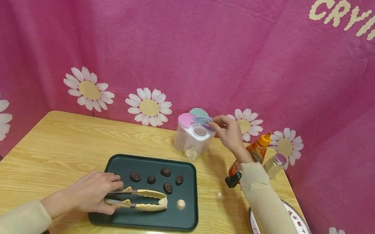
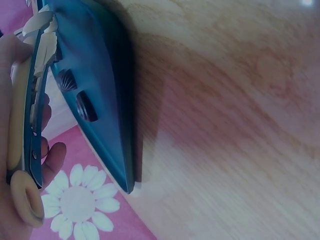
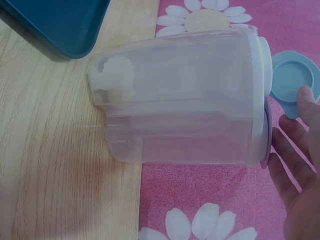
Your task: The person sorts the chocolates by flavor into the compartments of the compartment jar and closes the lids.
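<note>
My left hand (image 1: 97, 191) grips a pair of cream-coloured tongs (image 1: 149, 207) low over the dark green tray (image 1: 147, 223). Between the tong tips sits a small whitish piece (image 1: 163, 201), too small to tell exactly. Several dark chocolates (image 1: 168, 187) and one white chocolate (image 1: 181, 204) lie on the tray. Behind it stands a clear storage container (image 3: 185, 90) with coloured flap lids; whitish pieces (image 1: 191, 153) show at its bottom. My right hand (image 1: 231, 134) pinches the raised blue lid (image 3: 292, 82) between thumb and finger, leaving a round opening (image 1: 201, 131) uncovered.
Right of the container, partly behind my right forearm, are a sauce bottle (image 1: 259, 146) with an orange cap and a small jar (image 1: 274, 165) with a purple lid. A round patterned plate (image 1: 299, 232) lies at the right edge. Pink flowered cloth (image 1: 195, 48) hangs behind the table.
</note>
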A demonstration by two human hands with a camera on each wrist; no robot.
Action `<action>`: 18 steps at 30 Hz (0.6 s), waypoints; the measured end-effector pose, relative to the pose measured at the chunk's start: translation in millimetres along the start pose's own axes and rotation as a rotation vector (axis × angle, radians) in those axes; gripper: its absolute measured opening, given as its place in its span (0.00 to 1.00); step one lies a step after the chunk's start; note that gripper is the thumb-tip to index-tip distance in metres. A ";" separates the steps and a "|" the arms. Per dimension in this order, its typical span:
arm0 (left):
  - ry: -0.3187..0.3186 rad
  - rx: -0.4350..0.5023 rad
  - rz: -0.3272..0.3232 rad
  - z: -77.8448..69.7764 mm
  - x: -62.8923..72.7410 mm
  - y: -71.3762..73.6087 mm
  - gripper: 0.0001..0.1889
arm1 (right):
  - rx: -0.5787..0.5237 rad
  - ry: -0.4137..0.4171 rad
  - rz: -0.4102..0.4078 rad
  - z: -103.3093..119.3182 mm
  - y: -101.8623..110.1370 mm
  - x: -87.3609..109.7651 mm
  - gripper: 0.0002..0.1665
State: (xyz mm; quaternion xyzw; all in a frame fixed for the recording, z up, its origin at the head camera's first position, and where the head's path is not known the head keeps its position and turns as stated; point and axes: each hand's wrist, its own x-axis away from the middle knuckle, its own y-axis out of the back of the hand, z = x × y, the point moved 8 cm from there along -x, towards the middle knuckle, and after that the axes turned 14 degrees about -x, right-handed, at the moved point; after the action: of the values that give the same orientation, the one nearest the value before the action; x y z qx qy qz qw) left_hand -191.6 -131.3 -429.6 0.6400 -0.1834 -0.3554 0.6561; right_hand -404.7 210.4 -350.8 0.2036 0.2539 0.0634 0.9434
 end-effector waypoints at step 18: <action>0.104 -0.081 -0.098 26.1 -28.7 37.3 0.23 | 0.006 0.005 -0.001 -0.4 -0.1 -1.2 0.10</action>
State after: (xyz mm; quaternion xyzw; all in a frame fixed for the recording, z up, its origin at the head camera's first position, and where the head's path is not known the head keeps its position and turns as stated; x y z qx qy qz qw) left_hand -220.6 -132.4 -384.3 0.6387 -0.1029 -0.3605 0.6719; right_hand -405.9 210.1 -350.6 0.2059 0.2563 0.0626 0.9423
